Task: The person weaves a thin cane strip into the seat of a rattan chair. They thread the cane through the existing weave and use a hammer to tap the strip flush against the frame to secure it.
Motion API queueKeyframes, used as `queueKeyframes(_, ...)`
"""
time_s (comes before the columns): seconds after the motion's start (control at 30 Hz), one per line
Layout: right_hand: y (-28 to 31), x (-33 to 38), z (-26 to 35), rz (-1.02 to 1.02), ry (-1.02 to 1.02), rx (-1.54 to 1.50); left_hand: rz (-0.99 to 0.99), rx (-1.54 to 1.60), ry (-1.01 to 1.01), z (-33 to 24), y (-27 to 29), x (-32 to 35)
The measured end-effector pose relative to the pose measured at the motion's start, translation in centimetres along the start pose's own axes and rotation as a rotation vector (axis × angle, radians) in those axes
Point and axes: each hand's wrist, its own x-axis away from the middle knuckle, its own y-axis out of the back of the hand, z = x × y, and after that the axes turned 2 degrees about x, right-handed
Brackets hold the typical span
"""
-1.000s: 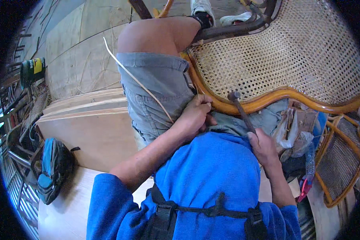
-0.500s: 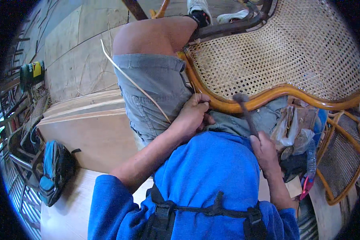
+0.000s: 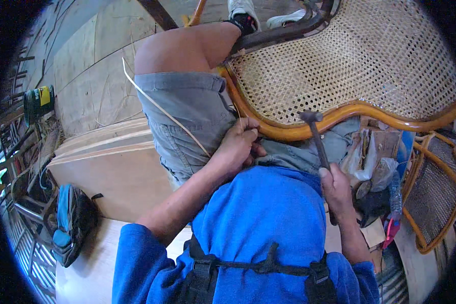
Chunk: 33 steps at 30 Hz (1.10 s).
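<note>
— How far along?
— Seemingly well along: woven across the cane panel (image 3: 370, 66), lying partly over the shorts (image 3: 190, 96); any remaining edge work impossible to tell.
— Counted, largest first?
— 1 cane panel in 1 wavy frame (image 3: 289, 133); 1 smaller framed panel (image 3: 430, 187) off its near right corner; 2 hands: left hand (image 3: 238, 146) at the near left corner, right hand (image 3: 337, 188) gripping 1 hammer (image 3: 319, 144), head over the near edge; 1 thin strip (image 3: 238, 112), apparently pinched in left fingers.
</note>
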Motion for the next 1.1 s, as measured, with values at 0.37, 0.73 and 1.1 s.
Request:
queueKeyframes(0.37, -0.4, 0.0, -1.4, -0.023, 0.003, 0.007, 0.019, -0.19, -0.056, -0.3, -0.1, 0.4)
queueKeyframes(0.73, 0.0, 1.5, -0.3, -0.071, 0.063, -0.127, 0.073, -0.232, -0.216, 0.7, 0.1, -0.4)
queueKeyframes(1.1, -0.6, 1.0, -0.8, -0.068, 0.032, -0.162, 0.068, -0.224, -0.192, 0.7, 0.1, -0.6)
